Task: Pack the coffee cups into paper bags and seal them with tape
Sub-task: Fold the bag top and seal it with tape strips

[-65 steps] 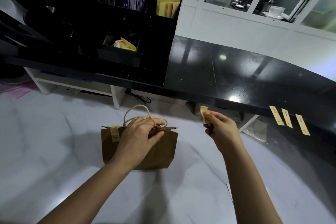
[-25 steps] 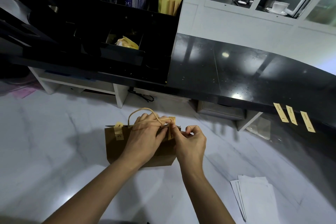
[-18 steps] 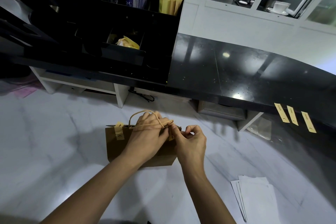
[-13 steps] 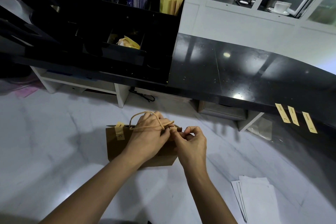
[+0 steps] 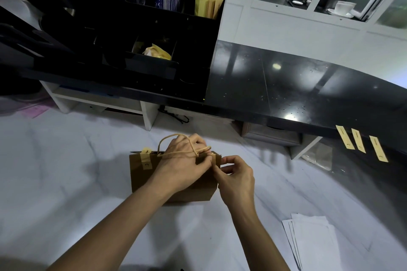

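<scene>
A small brown paper bag (image 5: 143, 179) with twine handles stands upright on the white marble counter (image 5: 55, 182). One yellow tape strip (image 5: 146, 159) folds over its top edge at the left. My left hand (image 5: 185, 165) grips the bag's top and handles, holding the mouth closed. My right hand (image 5: 236, 177) pinches a second tape strip (image 5: 213, 158) against the top right corner. The bag's contents are hidden.
Three spare yellow tape strips (image 5: 361, 144) hang from the edge of the black raised counter (image 5: 286, 86) at right. A stack of white papers (image 5: 312, 242) lies at the lower right. A dark organiser (image 5: 132, 35) with yellow sleeves stands behind the bag.
My right hand brought a tape strip from the air to the bag's top right corner and now presses it there. My left hand kept its hold on the bag top.
</scene>
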### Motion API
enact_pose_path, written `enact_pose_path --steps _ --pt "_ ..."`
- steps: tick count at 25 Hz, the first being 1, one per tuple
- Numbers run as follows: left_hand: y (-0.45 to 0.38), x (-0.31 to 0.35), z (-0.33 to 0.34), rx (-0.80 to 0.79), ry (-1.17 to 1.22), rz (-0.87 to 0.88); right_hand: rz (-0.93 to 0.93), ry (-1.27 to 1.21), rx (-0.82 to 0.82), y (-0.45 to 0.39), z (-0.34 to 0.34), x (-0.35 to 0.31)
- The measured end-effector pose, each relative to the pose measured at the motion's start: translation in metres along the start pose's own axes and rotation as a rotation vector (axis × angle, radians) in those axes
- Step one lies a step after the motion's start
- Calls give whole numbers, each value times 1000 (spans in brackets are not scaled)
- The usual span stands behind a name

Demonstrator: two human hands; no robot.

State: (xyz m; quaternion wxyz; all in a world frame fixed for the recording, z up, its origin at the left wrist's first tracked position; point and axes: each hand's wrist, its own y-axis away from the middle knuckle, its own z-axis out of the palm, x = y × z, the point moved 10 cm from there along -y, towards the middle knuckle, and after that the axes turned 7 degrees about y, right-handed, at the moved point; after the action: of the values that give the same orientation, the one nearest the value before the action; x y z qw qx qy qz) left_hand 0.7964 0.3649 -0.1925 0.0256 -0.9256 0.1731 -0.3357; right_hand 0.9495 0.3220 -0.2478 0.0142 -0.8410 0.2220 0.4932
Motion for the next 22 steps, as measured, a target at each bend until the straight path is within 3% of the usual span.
enact_pose_path --steps 15,22 --pt "-3 9 3 -14 -33 115 -60 16 -19 -1 0 -2" --pt "4 5 -4 31 20 33 -71 21 -9 -2 2 3"
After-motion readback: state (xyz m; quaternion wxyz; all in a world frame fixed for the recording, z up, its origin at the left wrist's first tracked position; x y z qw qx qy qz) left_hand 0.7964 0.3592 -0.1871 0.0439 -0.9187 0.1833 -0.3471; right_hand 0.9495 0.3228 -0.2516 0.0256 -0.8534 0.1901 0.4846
